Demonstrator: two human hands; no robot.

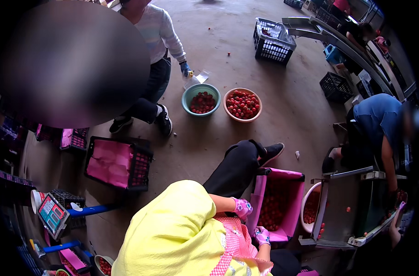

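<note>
My left hand (242, 208), in a pink flowered glove, is by the near rim of a pink-lined crate (288, 207). Its fingers look curled in. Lower down, my right hand (262, 235) wears a matching glove at the crate's near corner, its fingers drawn together. Whatever either hand may hold is too small to make out. Inside the crate lie many small round red fruits (270, 212), partly in shadow. Yellow cloth and a pink checked apron (234, 230) cover my body beside it.
Ahead, a green basin (186, 102) and an orange basin (228, 112) hold red fruit near a person with a blue glove (185, 69). A sorting machine (342, 211) and another worker (379, 119) are at right. Left stands a pink-lined black crate (109, 161). A blurred grey shape covers the upper left.
</note>
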